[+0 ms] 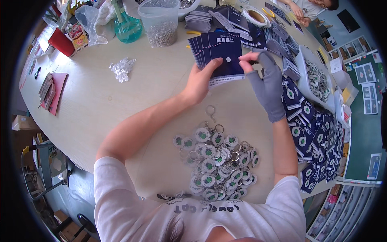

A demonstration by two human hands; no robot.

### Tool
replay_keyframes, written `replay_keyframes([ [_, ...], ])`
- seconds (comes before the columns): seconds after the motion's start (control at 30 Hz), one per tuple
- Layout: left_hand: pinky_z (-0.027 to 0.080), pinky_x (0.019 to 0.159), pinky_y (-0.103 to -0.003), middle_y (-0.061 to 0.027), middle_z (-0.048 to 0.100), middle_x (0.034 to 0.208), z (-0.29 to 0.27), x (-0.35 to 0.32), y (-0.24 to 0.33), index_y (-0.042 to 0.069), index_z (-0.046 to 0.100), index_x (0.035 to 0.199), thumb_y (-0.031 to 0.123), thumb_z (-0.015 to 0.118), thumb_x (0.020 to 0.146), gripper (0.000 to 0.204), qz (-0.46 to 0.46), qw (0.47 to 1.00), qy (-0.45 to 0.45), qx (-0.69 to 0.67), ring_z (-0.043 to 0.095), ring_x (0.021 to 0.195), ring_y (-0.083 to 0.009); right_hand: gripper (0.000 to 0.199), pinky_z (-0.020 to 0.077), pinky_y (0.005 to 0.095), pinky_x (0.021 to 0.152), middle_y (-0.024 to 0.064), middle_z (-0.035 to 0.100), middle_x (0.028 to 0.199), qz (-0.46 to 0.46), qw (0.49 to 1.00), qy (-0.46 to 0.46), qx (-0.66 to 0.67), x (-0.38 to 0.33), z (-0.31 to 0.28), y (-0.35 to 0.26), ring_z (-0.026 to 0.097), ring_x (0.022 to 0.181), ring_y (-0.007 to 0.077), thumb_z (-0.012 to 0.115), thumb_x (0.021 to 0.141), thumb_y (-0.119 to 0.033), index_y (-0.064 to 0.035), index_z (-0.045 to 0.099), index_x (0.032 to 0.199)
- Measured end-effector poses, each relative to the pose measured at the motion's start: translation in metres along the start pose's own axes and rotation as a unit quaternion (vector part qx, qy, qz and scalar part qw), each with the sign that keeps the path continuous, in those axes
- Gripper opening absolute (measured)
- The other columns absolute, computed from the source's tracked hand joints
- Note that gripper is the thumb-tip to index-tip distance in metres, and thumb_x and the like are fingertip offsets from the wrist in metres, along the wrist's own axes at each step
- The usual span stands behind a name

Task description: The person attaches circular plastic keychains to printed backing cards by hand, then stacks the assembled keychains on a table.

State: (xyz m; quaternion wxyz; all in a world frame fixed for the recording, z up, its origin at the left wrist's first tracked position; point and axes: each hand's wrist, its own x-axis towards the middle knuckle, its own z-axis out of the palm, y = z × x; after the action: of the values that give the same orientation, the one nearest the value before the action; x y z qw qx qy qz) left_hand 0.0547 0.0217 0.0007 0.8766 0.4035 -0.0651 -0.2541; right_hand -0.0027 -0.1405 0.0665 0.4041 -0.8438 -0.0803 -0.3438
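Note:
My left hand [200, 80] holds a fanned stack of dark blue cards [217, 52] above the table, thumb on the front card. My right hand [266, 80], in a grey fingerless glove, pinches the right edge of the front card with its bare fingertips. Close to my chest lies a pile of round white-and-green keychains with metal rings [217, 165], on the pale wooden table [121, 105].
Finished dark blue cards with keychains [314, 141] are spread along the right. A white tray of keychains [316, 80], a clear tub of metal rings [161, 24], a teal spray bottle [127, 26], more card stacks [225, 16] and small clear bags [122, 68] sit around. Another person [310, 6] works at the far side.

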Motion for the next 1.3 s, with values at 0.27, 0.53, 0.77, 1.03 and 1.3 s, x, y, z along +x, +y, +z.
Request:
replay_keyframes([
  [0.27, 0.054, 0.086, -0.034, -0.0079, 0.065, 0.114, -0.005, -0.003, -0.01, 0.004, 0.058, 0.123, 0.019, 0.067, 0.094, 0.034, -0.001, 0.997, -0.031, 0.072, 0.064, 0.102, -0.0176, 0.013, 0.0481, 0.0343, 0.071, 0.0046, 0.063, 0.082, -0.054, 0.985, -0.138, -0.092, 0.004, -0.007, 0.002, 0.063, 0.075, 0.0227, 0.074, 0.081, -0.008, -0.0052, 0.063, 0.087],
  [0.53, 0.047, 0.091, -0.028, -0.0035, 0.065, 0.116, -0.004, -0.008, -0.005, 0.006, 0.059, 0.124, 0.021, 0.065, 0.096, 0.032, 0.024, 0.982, -0.063, 0.179, 0.059, 0.105, -0.0103, 0.013, 0.0456, 0.0378, 0.075, 0.0049, 0.06, 0.085, -0.098, 0.963, -0.166, -0.189, 0.002, -0.004, 0.006, 0.06, 0.079, 0.0244, 0.071, 0.084, -0.014, -0.008, 0.061, 0.089],
  [0.77, 0.049, 0.089, -0.028, -0.0038, 0.065, 0.114, -0.004, -0.002, -0.006, 0.006, 0.06, 0.123, 0.023, 0.065, 0.096, 0.033, 0.022, 0.984, -0.049, 0.169, 0.06, 0.103, -0.0106, 0.02, 0.0443, 0.0387, 0.079, 0.0056, 0.058, 0.094, -0.161, 0.928, -0.202, -0.269, -0.005, -0.005, 0.011, 0.057, 0.09, 0.0278, 0.069, 0.086, -0.015, -0.0072, 0.056, 0.098],
  [1.03, 0.051, 0.086, -0.029, -0.005, 0.065, 0.116, -0.005, -0.001, -0.006, 0.006, 0.059, 0.123, 0.024, 0.066, 0.095, 0.034, 0.013, 0.995, -0.029, 0.091, 0.062, 0.103, -0.0127, 0.02, 0.0448, 0.0382, 0.082, 0.0041, 0.06, 0.093, -0.114, 0.959, -0.136, -0.223, -0.001, 0.001, 0.007, 0.059, 0.089, 0.0259, 0.07, 0.086, -0.018, -0.0074, 0.058, 0.098],
  [1.3, 0.048, 0.09, -0.029, -0.0039, 0.064, 0.117, -0.004, -0.005, -0.005, 0.006, 0.059, 0.124, 0.025, 0.064, 0.097, 0.033, 0.017, 0.989, -0.04, 0.139, 0.06, 0.106, -0.0117, 0.018, 0.0444, 0.0389, 0.08, 0.0035, 0.058, 0.09, -0.16, 0.943, -0.154, -0.248, 0.001, 0.006, 0.013, 0.058, 0.087, 0.0261, 0.069, 0.085, -0.017, -0.0079, 0.056, 0.094],
])
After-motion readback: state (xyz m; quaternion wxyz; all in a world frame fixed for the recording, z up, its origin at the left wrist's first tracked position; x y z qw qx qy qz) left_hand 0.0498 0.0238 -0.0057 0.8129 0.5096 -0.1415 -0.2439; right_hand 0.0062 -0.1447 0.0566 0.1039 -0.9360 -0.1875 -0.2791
